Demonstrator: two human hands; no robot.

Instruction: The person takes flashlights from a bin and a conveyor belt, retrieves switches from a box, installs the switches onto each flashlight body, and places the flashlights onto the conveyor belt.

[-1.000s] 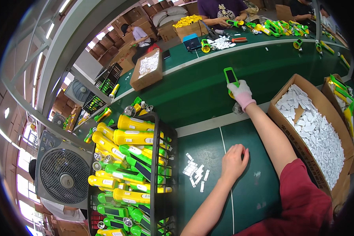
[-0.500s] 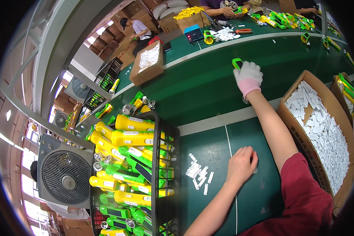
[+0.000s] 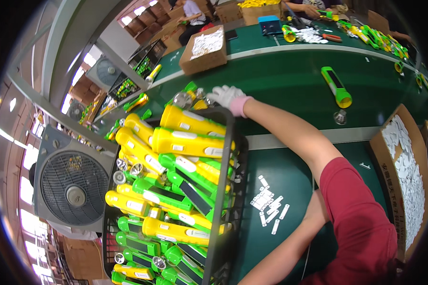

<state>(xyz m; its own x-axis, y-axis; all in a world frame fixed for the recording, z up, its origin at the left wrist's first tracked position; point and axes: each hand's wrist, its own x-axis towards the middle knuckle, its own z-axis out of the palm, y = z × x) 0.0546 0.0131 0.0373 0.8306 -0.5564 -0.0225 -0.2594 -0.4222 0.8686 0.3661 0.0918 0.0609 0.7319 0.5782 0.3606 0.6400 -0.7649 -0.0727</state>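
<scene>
My right hand (image 3: 227,96), in a white glove with a pink cuff, reaches left across the green belt. Its fingers are stretched toward a small group of flashlights and clear reflector heads (image 3: 182,99) behind the basket; whether they touch is hard to see. Bare, my left hand (image 3: 317,208) rests low over the green table, its fingers hidden behind my right arm. Left of it lies a small pile of white switch strips (image 3: 263,199). A green and yellow flashlight (image 3: 336,88) with a dark panel lies alone on the belt, a reflector head (image 3: 340,117) near its yellow end.
A black basket (image 3: 218,175) heaped with yellow and green flashlights (image 3: 185,142) stands at left, beside a grey fan (image 3: 73,187). At right is a carton (image 3: 390,190) of white plastic pieces. Across the belt, another person's hand (image 3: 311,11) is near more flashlights.
My right hand has left the green flashlight on the belt and swung left to beside the basket. My right arm now covers my left hand's fingers. The view has shifted.
</scene>
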